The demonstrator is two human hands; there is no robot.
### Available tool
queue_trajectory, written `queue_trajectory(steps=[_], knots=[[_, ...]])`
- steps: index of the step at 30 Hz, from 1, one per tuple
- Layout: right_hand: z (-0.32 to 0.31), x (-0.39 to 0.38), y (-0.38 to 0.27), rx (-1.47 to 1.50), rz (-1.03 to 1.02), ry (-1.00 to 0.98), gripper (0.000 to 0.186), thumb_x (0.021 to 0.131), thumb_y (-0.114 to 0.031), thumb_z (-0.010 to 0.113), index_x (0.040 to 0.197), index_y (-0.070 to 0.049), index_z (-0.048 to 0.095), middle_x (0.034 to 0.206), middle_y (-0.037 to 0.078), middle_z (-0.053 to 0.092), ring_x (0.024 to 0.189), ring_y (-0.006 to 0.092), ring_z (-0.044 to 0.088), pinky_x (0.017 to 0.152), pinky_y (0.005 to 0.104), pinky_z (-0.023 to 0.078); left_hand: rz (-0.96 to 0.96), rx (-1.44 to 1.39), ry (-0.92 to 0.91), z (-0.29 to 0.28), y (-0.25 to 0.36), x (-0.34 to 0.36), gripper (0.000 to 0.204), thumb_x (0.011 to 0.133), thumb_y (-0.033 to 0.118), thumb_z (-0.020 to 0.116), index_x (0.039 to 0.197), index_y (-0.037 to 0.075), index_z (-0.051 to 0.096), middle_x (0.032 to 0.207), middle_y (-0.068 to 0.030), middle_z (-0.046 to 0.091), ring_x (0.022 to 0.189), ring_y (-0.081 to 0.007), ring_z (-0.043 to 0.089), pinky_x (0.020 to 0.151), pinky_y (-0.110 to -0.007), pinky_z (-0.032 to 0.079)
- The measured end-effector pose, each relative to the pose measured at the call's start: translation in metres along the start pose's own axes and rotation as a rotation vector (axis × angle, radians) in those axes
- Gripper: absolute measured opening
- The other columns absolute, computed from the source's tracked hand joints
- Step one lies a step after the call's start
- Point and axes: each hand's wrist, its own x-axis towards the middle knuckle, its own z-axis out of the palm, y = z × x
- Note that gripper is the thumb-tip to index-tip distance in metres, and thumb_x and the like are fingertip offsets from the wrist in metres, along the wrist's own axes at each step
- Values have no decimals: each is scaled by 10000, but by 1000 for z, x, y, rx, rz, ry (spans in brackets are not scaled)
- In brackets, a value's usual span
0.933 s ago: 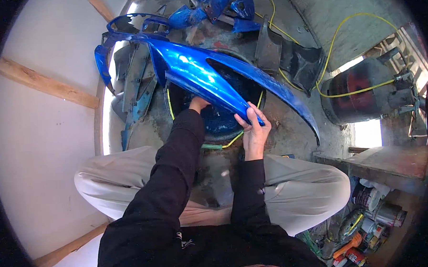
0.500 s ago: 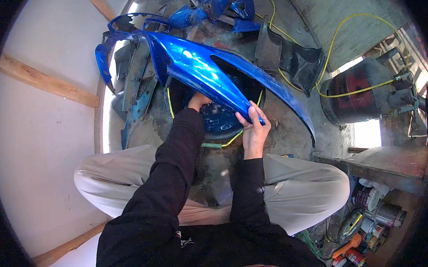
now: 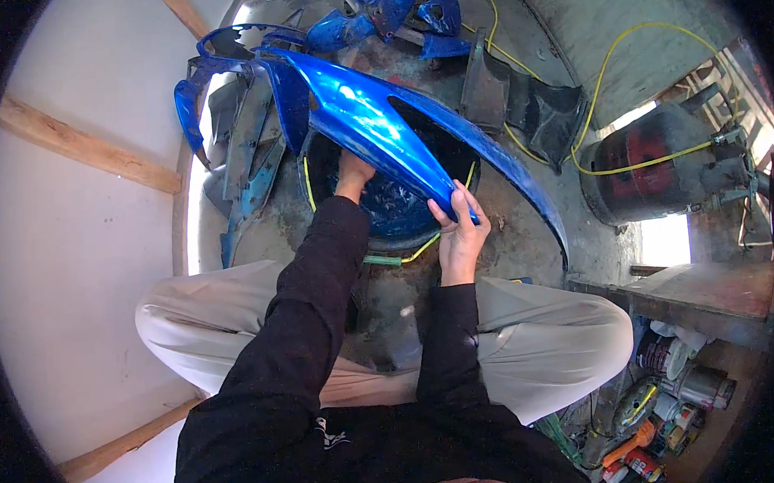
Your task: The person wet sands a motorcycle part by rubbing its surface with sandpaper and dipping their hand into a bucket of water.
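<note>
Now | right hand fingers pinching blue panel | left hand fingers hidden beneath | basin below

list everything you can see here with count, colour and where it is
fairing panel: 1, glossy blue, long and curved, held over the basin
basin: 1, dark, round, on the floor in front of the knees
loose panels: several, blue, top by the wall and at the left
black panel: 1, black, right of the basin
hose: 1, yellow, looping from the top to the tank
tank: 1, dark with red, right
cans: several, mixed colours, lower right
wood battens: 2, brown, on the white wall at left
left hand: under the fairing panel, in the basin
right hand: grips the fairing panel's lower edge
</note>
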Motion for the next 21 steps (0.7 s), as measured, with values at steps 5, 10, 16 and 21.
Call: queue_trajectory(steps=[5,10,16,21], knots=[[-1,1,0,-39,18,-6,380,962,-145,769,1226,110,674,1227,192,684,1017,243,714,792,428,690,-18,0,-347,14,11,-11,543,1037,316,609,1542,170,474,1630,-136,414,1469,-325,435,1159,-562,408],[1,0,0,-26,-7,-4,360,961,-154,776,1197,107,696,1219,199,681,1022,252,705,790,445,694,-497,-812,-680,-7,30,-26,360,1014,185,659,1370,156,613,1442,-107,593,1204,-284,648,939,-559,579],[3,-4,1,-9,-16,7,356,968,-160,770,1201,99,697,1197,179,683,1014,237,704,807,428,689,-584,-886,-582,-73,55,-48,380,884,-128,485,1177,-7,693,1132,-100,656,966,-270,672,855,-379,642],[4,-2,0,0,-24,11,332,973,-141,761,1196,96,699,1200,177,683,1024,235,704,805,424,693,-513,-830,-778,-138,78,-54,435,836,-131,541,1255,-87,650,1334,-182,640,1082,-341,734,856,-310,622]])
